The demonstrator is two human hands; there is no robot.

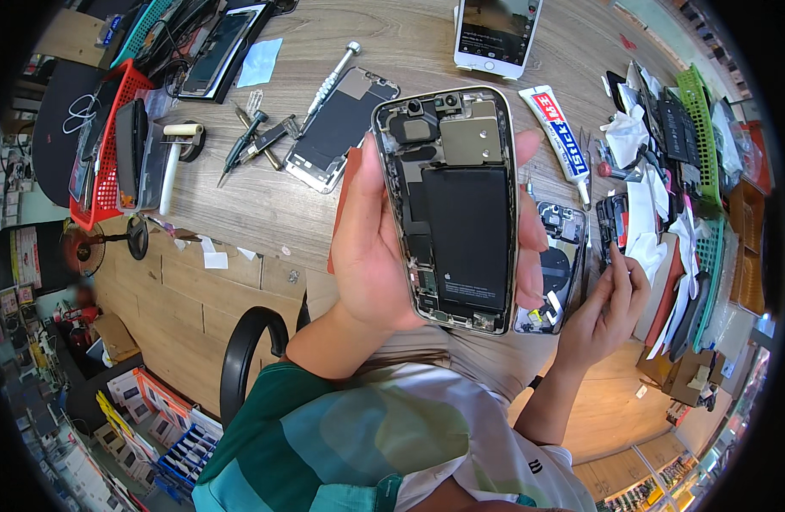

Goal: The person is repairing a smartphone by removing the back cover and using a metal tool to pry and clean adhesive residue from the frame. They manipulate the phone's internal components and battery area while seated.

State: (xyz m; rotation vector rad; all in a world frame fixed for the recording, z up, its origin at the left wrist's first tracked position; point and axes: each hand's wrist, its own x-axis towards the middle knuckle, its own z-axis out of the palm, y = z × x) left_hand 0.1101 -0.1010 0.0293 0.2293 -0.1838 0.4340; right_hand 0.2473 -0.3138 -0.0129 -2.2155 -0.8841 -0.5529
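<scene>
My left hand (368,256) is wrapped round an opened smartphone (467,226), held upright above my lap. Its screen is off, so the black battery, a metal shield and the camera parts at the top lie bare. To the right, my right hand (605,311) has thumb and fingers pinched together beside a small dark part (612,220) at the table edge; what they grip, if anything, is too small to make out. Between the hands, a second opened phone body (565,256) lies partly behind my left fingers. A detached phone screen (345,119) rests face down behind the held phone.
Screwdrivers (243,141) and a silver-handled driver (333,81) lie to the left, near a red basket (111,162). A glue tube (559,141) is at the right. A propped phone (495,38) stands at the back. Parts and a green basket (699,136) crowd the right side.
</scene>
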